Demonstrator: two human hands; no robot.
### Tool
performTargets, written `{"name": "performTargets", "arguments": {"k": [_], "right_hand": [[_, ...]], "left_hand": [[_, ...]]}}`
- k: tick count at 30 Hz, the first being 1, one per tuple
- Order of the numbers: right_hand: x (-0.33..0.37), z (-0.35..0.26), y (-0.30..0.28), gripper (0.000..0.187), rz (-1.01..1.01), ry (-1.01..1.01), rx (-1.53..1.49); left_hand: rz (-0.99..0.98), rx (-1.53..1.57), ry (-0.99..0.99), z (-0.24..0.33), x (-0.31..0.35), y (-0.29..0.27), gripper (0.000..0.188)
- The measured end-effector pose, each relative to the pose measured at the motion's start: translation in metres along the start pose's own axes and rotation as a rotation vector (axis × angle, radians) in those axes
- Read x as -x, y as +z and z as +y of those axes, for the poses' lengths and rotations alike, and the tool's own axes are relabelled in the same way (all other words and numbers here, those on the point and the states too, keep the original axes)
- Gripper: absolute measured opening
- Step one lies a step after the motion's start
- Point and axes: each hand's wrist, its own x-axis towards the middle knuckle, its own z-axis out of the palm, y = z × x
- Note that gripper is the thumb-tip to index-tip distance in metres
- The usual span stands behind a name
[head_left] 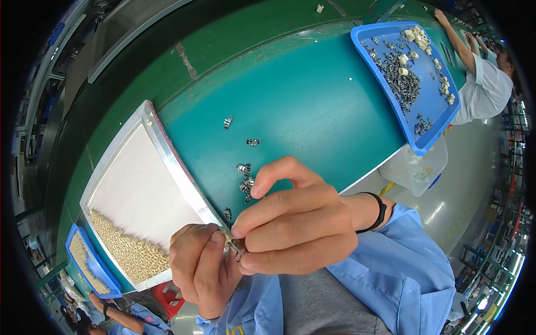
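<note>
At the lower centre of the frame, the left hand (198, 271) and the right hand (301, 231) meet over one small cream-and-metal piece (229, 240). Both are closed on it: the left pinches it between thumb and fingers, and the right grips it from the other side with its index finger arched clear. Fingertips hide much of the piece, so how its parts fit cannot be told; it looks to be partway through handling, with neither hand having let go.

Just above the hands, a cluster of loose metal clips (244, 181) lies on the green tabletop (312, 106), with a few singles apart from it toward the middle of the frame. These appear to be waiting their turn.

Much seems left. At left, the framed white tray (139, 173) holds a broad heap of cream rings (128, 254) along its lower side. At upper right, the blue tray (441, 117) carries a large pile of metal parts (405, 84), with cream cylindrical caps (416, 36) in its upper right corner and along its right side. Whether any of those caps are finished pieces cannot be told.
</note>
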Motion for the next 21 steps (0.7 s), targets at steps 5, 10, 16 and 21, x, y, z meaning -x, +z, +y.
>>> {"name": "performTargets", "arguments": {"k": [5,10,16,21], "right_hand": [[0.0,0.001,0.002,0.013,-0.006,0.117,0.033],[0.009,0.013,-0.005,0.02,-0.038,0.308,0.199],[0.066,0.052,-0.038,0.036,-0.282,0.55,0.487],[0.089,0.054,-0.04,0.044,-0.593,0.453,0.571]], "left_hand": [[0.022,-0.025,0.003,-0.002,-0.001,0.005,0.034],[-0.037,0.052,-0.171,-0.022,-0.012,0.034,0.025],[-0.208,0.099,-0.335,-0.089,-0.071,0.104,0.018],[-0.321,0.213,-0.341,-0.14,-0.139,0.213,0.018]]}}
